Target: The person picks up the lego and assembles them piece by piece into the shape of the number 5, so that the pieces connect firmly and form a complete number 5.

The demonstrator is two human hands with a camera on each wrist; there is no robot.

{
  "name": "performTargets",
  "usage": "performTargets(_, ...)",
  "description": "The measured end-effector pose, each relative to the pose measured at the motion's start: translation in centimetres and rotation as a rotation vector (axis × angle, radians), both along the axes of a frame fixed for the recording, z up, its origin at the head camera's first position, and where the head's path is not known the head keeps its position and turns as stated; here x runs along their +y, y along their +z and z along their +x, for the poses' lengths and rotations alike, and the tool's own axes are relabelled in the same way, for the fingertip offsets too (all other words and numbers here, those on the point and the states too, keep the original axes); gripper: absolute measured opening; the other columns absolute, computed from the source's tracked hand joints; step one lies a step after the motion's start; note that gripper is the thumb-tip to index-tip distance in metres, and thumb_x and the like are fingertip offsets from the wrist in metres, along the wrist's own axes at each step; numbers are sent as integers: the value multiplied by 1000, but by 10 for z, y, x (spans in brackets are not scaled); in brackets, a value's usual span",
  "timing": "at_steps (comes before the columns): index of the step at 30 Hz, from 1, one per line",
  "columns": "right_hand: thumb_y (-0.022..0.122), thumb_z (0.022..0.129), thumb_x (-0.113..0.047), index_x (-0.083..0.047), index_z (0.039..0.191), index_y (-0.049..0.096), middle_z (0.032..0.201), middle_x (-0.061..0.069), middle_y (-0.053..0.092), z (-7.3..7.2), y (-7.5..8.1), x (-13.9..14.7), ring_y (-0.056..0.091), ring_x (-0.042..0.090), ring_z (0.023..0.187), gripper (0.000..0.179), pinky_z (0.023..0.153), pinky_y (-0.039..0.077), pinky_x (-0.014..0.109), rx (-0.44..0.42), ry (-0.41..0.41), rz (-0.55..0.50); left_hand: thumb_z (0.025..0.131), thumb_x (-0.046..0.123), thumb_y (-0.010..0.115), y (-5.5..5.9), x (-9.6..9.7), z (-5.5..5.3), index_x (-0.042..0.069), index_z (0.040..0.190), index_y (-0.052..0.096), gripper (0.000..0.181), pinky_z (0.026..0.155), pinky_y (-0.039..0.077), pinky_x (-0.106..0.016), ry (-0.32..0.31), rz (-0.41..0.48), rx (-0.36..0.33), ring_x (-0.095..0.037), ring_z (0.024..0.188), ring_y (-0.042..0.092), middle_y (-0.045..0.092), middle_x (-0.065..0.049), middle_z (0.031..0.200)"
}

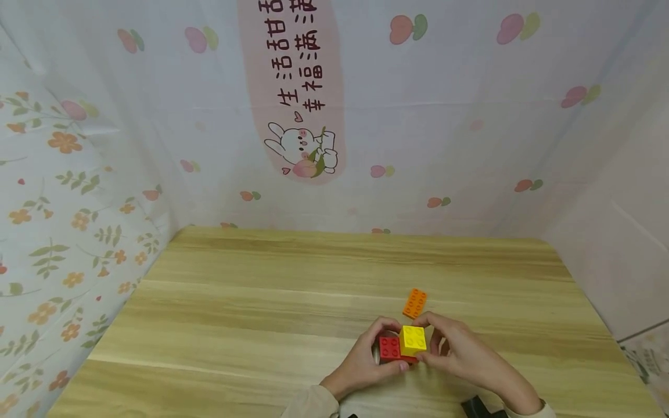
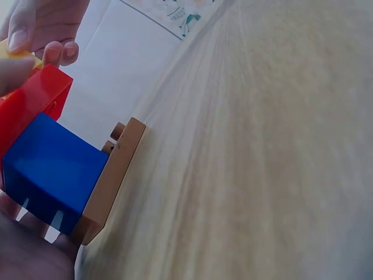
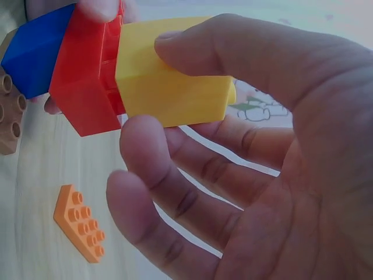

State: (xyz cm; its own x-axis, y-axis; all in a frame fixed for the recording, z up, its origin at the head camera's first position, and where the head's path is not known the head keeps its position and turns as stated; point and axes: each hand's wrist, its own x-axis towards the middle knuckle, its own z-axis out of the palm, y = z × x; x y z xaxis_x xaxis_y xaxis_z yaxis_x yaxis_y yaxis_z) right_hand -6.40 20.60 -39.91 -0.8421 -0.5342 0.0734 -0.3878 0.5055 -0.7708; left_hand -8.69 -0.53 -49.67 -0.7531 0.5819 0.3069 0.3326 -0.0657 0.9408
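My left hand [image 1: 360,363] grips the red brick [image 1: 389,347], thumb at the near side and fingers round the far side. In the left wrist view, a blue brick [image 2: 55,166] is joined under the red one, with a brown studded plate [image 2: 116,175] beneath the blue. Between thumb and fingers, my right hand [image 1: 460,351] pinches a yellow brick [image 1: 413,339]. The yellow brick sits over the right end of the red brick; red studs show at the joint in the right wrist view, and I cannot tell whether it is fully seated.
An orange studded plate [image 1: 415,303] lies on the wooden table [image 1: 235,325] just beyond both hands. Patterned white cloth [image 1: 444,133] hangs behind the table and along its left side. A black object [image 1: 478,406] shows by the right wrist at the bottom edge.
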Motion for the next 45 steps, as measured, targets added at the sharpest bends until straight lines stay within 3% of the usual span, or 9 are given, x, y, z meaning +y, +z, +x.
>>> performTargets(11, 75, 79, -17, -6, 115, 59, 88, -7, 59, 5, 7, -1, 48, 0, 62, 41, 49, 45, 21, 91, -63, 97, 83, 11, 70, 7, 0, 2, 17, 125, 52, 46, 98, 36, -32, 17, -51, -49, -12, 110, 50, 55, 4, 120)
performTargets(18, 77, 75, -9, -5, 112, 61, 92, -3, 61, 7, 8, -6, 47, 0, 61, 41, 50, 45, 20, 120, -65, 111, 82, 5, 70, 35, -4, 9, 5, 120, 56, 41, 94, 40, -30, 0, -69, -63, -10, 105, 52, 59, -2, 115)
performTargets(27, 78, 73, -9, -6, 109, 62, 94, 0, 62, 8, 6, -7, 47, 0, 60, 39, 49, 45, 20, 136, -67, 101, 80, 4, 71, 37, -5, 11, 3, 118, 57, 40, 92, 41, -29, 11, -69, -29, -8, 101, 53, 60, -3, 110)
performTargets(31, 78, 73, -10, -7, 108, 62, 89, -5, 61, 7, 5, -6, 46, -1, 59, 38, 48, 45, 20, 137, -66, 90, 82, 7, 70, 34, -5, 9, 3, 117, 58, 37, 90, 42, -29, 18, -54, 10, -8, 99, 53, 60, -3, 108)
performTargets(38, 79, 73, -11, -9, 106, 62, 81, -12, 56, 7, 4, -5, 45, -1, 57, 37, 47, 43, 20, 149, -68, 88, 84, 8, 69, 4, -1, 2, 7, 119, 59, 36, 94, 40, -33, 51, -8, 71, -13, 105, 53, 60, -4, 113)
performTargets(45, 78, 74, -13, -9, 107, 62, 80, -12, 55, 7, 6, -4, 46, -1, 57, 37, 47, 43, 21, 130, -71, 88, 82, 15, 72, -2, 0, 1, 12, 117, 63, 36, 96, 39, -35, 72, 31, 74, -16, 107, 54, 60, 0, 114)
